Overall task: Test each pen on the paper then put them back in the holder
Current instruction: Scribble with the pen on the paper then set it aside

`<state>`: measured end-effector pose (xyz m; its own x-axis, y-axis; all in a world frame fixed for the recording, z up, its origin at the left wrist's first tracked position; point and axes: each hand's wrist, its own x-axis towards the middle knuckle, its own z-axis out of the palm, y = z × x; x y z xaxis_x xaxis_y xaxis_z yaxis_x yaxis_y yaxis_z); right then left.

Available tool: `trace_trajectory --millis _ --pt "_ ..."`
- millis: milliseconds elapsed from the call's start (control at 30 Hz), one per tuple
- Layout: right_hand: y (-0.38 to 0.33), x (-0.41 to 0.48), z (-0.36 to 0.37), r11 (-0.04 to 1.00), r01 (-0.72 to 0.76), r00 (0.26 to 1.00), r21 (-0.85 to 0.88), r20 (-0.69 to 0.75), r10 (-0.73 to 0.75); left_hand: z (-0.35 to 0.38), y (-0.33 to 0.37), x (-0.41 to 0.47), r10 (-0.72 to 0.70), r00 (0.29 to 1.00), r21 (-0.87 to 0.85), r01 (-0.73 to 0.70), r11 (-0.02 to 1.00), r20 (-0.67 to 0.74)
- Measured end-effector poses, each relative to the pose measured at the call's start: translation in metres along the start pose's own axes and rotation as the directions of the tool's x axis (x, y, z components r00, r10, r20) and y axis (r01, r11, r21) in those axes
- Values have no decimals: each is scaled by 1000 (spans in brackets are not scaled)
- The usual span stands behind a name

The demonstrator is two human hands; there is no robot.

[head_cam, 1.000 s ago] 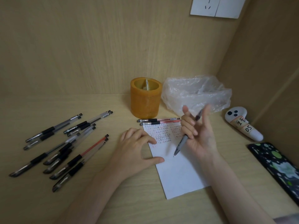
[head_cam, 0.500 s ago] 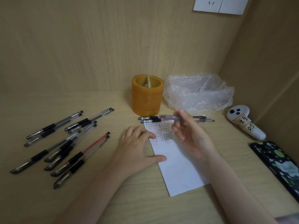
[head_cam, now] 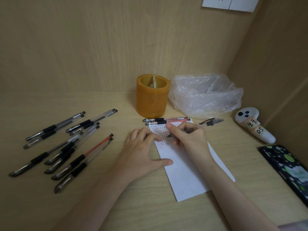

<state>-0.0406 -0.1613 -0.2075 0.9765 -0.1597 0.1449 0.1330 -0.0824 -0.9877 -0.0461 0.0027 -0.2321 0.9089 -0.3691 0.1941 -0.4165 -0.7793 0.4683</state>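
A white sheet of paper (head_cam: pixel 185 177) lies on the desk, its top part covered with small written marks. My right hand (head_cam: pixel 188 139) grips a clear pen (head_cam: pixel 206 124) in a writing hold, tip down on the marked area, rear end pointing right. My left hand (head_cam: pixel 143 150) presses on the paper's left edge with spread fingers. An orange cylindrical holder (head_cam: pixel 152 95) stands behind the paper. Two red-ink pens (head_cam: pixel 166 121) lie side by side at the paper's top edge. Several black-grip pens (head_cam: pixel 66 145) are scattered on the left of the desk.
A crumpled clear plastic bag (head_cam: pixel 206 95) sits right of the holder. A white controller (head_cam: pixel 253 125) with a label lies at the right wall. A dark patterned phone (head_cam: pixel 286 167) lies at the right edge. Wooden walls close the back and right.
My right hand turned the pen from a loose, raised hold into a writing grip and lowered its tip onto the paper. My left hand stayed on the paper.
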Motion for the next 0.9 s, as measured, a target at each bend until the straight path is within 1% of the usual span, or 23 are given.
trace_trajectory --millis 100,167,367,500,900 --pt "6 2 4 993 -10 998 -119 -67 3 0 0 0 -8 1000 -16 8 1000 7" --pt "8 3 5 988 -15 996 -153 -86 1 0 0 0 -10 1000 -12 10 1000 10" --pt "11 3 12 966 32 996 -258 -68 -51 1 0 0 -10 1000 2 10 1000 17" --pt "13 4 13 959 45 996 -281 -58 -63 1 0 1 -13 1000 3 12 1000 15" --pt "15 3 13 961 65 997 -267 -27 -75 1 0 1 -16 1000 -7 16 1000 22"
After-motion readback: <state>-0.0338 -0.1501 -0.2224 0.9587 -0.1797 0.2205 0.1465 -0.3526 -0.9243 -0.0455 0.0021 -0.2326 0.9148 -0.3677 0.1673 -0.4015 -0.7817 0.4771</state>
